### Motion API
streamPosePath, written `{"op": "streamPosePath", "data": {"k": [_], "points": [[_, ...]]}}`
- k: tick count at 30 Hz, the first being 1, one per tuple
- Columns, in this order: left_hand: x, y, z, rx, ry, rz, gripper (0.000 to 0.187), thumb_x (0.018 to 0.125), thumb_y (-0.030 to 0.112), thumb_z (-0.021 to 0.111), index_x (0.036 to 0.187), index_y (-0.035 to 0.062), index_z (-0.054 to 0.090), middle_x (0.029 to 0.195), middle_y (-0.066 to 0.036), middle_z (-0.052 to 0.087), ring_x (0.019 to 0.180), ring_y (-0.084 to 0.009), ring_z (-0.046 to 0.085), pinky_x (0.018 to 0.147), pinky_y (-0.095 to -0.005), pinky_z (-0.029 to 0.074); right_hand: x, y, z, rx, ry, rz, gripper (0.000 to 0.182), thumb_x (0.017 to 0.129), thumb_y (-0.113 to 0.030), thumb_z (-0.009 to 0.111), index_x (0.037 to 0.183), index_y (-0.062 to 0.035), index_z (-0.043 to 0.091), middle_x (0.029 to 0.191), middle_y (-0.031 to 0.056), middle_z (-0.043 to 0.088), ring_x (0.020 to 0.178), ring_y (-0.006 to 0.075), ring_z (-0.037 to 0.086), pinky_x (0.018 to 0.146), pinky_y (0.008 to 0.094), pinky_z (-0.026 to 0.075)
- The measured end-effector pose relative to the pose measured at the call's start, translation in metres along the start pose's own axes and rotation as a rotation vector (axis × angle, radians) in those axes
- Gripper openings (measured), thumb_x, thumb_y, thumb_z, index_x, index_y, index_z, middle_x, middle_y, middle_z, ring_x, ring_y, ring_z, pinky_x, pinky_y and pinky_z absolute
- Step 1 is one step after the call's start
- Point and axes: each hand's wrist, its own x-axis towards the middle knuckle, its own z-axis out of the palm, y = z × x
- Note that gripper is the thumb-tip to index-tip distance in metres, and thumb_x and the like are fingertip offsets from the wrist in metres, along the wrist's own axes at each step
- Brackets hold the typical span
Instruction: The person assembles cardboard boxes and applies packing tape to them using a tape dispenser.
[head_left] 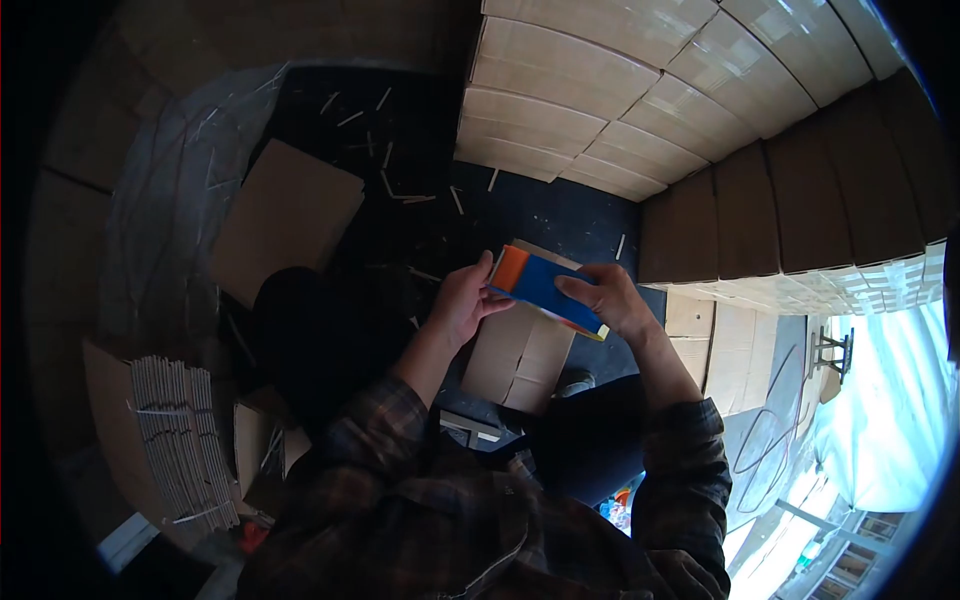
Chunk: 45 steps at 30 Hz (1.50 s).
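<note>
Apparently mid-handling. Landmark: the closed carton [503, 365] on the floor before the knees. Blue-and-orange packet [550, 292] held just over its far end. Right hand [612, 300] grasping the blue end, thumb pressed flat on the face; left hand [462, 303] grasping the orange end, thumb at the edge, fingers curled beneath.

Risks, in my judgement: a slack left-hand hold could let the orange end dip; heavy thumb pressure might dent the face or spread whatever is layered under it. A drop would probably strike the carton or the scrap-strewn floor [530, 210] beyond.

Containers: carton's top flaps meet at a seam, contents hidden. Stacked cartons [630, 80] beyond it, to the right, tape showing, contents unseen. Open box [246, 448] well left of it, beside a strapped cardboard bundle [180, 435]; interior too dark to read.
</note>
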Motion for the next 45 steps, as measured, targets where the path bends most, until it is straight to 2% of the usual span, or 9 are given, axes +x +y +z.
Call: {"op": "streamPosePath", "data": {"k": [2,6,8,12,20,30,39,42,45], "points": [[-0.009,0.001,0.006,0.307,0.11,0.149,0.047,0.098,0.047,0.046,0.109,0.0029,0.059,0.104,-0.014,0.063,0.099,-0.023,0.062,0.089,-0.04,0.052,-0.001,0.0,0.002,-0.039,0.051,0.02,0.061,0.081,-0.054,0.065,0.101,0.0032,0.07,0.085,0.0148,0.069,0.077,0.0209,0.068,0.073,0.0306,0.053],[0.003,-0.004,-0.001,0.162,0.058,0.138,0.041,0.098,0.042,0.048,0.107,0.0041,0.06,0.1,-0.012,0.064,0.098,-0.0209,0.062,0.087,-0.0379,0.052,-0.006,-0.003,0.001,-0.028,0.017,-0.005,0.058,0.081,-0.053,0.065,0.1,0.0019,0.07,0.083,0.0143,0.068,0.075,0.0201,0.066,0.071,0.0301,0.052],[0.015,-0.006,-0.003,-0.041,0.112,-0.023,0.035,0.098,0.036,0.051,0.109,0.0047,0.06,0.099,-0.01,0.064,0.096,-0.0197,0.062,0.086,-0.038,0.051,-0.001,0.0,0.002,-0.037,0.012,-0.019,0.056,0.082,-0.052,0.065,0.097,0.0009,0.071,0.08,0.014,0.067,0.072,0.0194,0.065,0.069,0.0302,0.051],[0.028,-0.016,-0.009,0.017,0.141,-0.02,0.03,0.095,0.032,0.056,0.11,0.0058,0.061,0.097,-0.009,0.064,0.091,-0.0184,0.062,0.086,-0.0388,0.05,0.0,-0.005,0.0,-0.07,-0.03,-0.003,0.062,0.082,-0.056,0.065,0.102,0.0031,0.07,0.084,0.0145,0.068,0.076,0.0201,0.066,0.072,0.0306,0.052],[0.05,-0.026,-0.038,0.117,0.286,0.285,0.013,0.09,0.021,0.064,0.094,0.0086,0.064,0.083,-0.002,0.065,0.078,-0.0116,0.062,0.066,-0.0265,0.047,0.002,-0.013,-0.001,-0.174,-0.055,0.019,0.058,0.083,-0.054,0.066,0.096,0.0022,0.072,0.078,0.0126,0.067,0.07,0.0186,0.065,0.067,0.0301,0.052],[0.068,-0.032,-0.049,0.209,0.456,0.304,0.013,0.09,0.021,0.064,0.093,0.0077,0.064,0.082,-0.002,0.065,0.081,-0.0126,0.064,0.063,-0.0255,0.048,0.004,-0.015,-0.005,-0.354,-0.02,0.092,0.055,0.085,-0.053,0.063,0.092,0.001,0.073,0.077,0.0161,0.069,0.072,0.023,0.069,0.073,0.0335,0.055],[0.105,-0.07,-0.064,0.463,0.465,0.2,0.036,0.09,0.028,0.065,0.118,0.0052,0.063,0.092,-0.007,0.067,0.089,-0.0169,0.064,0.08,-0.0315,0.05,0.007,-0.021,0.007,-0.533,0.072,0.089,0.055,0.088,-0.053,0.058,0.087,-0.0001,0.073,0.076,0.0154,0.069,0.071,0.024,0.069,0.075,0.035,0.056],[0.121,-0.09,-0.084,0.534,0.482,0.272,0.05,0.085,0.033,0.071,0.122,0.001,0.062,0.111,-0.017,0.068,0.103,-0.0215,0.064,0.087,-0.032,0.049,0.006,-0.028,0.009,-0.569,0.053,0.127,0.054,0.089,-0.053,0.057,0.088,-0.0008,0.073,0.077,0.0146,0.069,0.072,0.0239,0.07,0.077,0.0354,0.056],[0.114,-0.095,-0.092,0.772,0.531,0.06,0.054,0.091,0.034,0.063,0.133,0.0017,0.052,0.129,-0.018,0.058,0.117,-0.0235,0.057,0.097,-0.0322,0.045,0.006,-0.026,0.008,-0.567,0.047,0.151,0.054,0.089,-0.053,0.057,0.089,-0.0012,0.073,0.078,0.0145,0.07,0.075,0.0234,0.07,0.079,0.0354,0.055]]}}
